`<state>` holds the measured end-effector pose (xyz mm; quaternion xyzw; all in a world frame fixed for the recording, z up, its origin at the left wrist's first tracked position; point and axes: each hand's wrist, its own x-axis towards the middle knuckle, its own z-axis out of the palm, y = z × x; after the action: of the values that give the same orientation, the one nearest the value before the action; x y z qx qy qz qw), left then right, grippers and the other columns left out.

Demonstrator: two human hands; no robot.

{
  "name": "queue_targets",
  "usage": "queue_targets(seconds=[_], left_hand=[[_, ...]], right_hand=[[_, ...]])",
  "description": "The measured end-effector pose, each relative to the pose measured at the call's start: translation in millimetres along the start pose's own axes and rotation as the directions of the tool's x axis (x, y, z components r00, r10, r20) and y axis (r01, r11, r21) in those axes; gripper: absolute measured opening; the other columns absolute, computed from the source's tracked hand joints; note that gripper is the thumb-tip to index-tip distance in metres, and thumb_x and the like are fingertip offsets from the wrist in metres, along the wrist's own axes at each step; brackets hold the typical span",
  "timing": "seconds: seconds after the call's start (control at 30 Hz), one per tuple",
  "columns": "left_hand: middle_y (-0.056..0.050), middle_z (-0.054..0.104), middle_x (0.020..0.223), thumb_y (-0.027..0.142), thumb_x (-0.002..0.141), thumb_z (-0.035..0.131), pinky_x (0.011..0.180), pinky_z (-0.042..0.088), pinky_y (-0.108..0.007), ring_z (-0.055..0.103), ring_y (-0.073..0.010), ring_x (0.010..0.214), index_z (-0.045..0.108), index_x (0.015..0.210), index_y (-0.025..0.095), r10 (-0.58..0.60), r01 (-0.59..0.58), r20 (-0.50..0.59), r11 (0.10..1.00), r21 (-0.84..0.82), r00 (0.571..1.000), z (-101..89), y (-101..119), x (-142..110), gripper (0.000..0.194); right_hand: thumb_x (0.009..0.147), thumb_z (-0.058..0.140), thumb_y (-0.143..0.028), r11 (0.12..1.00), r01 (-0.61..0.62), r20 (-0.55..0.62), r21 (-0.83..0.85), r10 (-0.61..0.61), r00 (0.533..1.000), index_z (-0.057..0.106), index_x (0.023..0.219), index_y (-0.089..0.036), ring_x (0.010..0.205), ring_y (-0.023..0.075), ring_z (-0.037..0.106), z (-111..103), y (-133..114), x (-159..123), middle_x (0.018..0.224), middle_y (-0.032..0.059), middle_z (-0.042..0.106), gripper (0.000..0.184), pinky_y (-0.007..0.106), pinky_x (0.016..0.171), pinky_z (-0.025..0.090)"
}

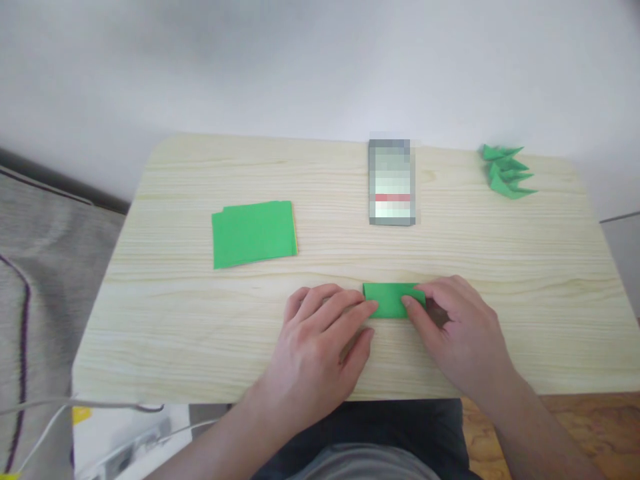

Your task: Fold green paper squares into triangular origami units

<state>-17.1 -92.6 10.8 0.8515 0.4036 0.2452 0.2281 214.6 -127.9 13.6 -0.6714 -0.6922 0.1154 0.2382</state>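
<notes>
A green strip of folded paper (393, 300) lies near the front of the wooden table, between my two hands. My right hand (463, 330) pinches its right end, thumb on top and index finger at the far edge. At the paper's left end, my left hand (320, 340) rests with its index fingertip touching the strip; its fingers are stretched out and the thumb stands apart on the table. To the left and farther back is a stack of green paper sheets (254, 235), with a thin yellow edge showing at its right side.
A phone with a blurred screen (393, 182) lies at the back middle of the table (165, 320). Several pointed folded green paper pieces (509, 173) sit at the back right. Behind the table rises a white wall (300, 67). Cables (100, 404) hang at the lower left.
</notes>
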Motion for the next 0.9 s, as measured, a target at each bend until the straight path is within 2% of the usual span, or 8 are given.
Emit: queue_targets(seconds=[0.23,0.53,0.9], left_hand=[[-0.003,0.072,0.128,0.022,0.09,0.073,0.104,0.046,-0.048,0.061,-0.0272,0.12,0.071,0.126,0.031,-0.027,0.027,0.033,1.0,0.01,0.999,-2.3,-0.3,-0.7,0.037],[-0.002,0.07,0.138,0.022,0.09,0.072,0.11,0.047,-0.052,0.06,-0.0299,0.129,0.069,0.127,0.03,0.009,-0.008,0.088,1.0,-0.002,0.996,-5.0,-1.4,0.9,0.039],[-0.001,0.07,0.138,0.021,0.092,0.07,0.112,0.044,-0.044,0.06,-0.0261,0.13,0.07,0.129,0.027,-0.009,0.01,0.119,1.0,-0.011,0.993,-7.9,0.3,4.2,0.038]], right_hand=[[0.097,0.068,-0.029,1.0,-0.023,0.029,0.016,0.023,0.999,0.067,0.093,-0.023,0.081,0.0222,0.061,-2.9,-2.6,2.6,0.085,0.004,0.069,0.008,0.038,0.076,0.048],[0.098,0.066,-0.031,0.998,-0.062,0.058,0.022,0.061,0.996,0.067,0.093,-0.025,0.083,0.0245,0.062,-5.1,-5.7,4.4,0.087,0.0054,0.071,0.008,0.041,0.077,0.048],[0.097,0.068,-0.03,0.999,-0.043,0.037,0.006,0.042,0.998,0.068,0.09,-0.021,0.082,0.0206,0.062,-5.1,-7.0,4.5,0.085,0.0035,0.07,0.011,0.037,0.077,0.047]])
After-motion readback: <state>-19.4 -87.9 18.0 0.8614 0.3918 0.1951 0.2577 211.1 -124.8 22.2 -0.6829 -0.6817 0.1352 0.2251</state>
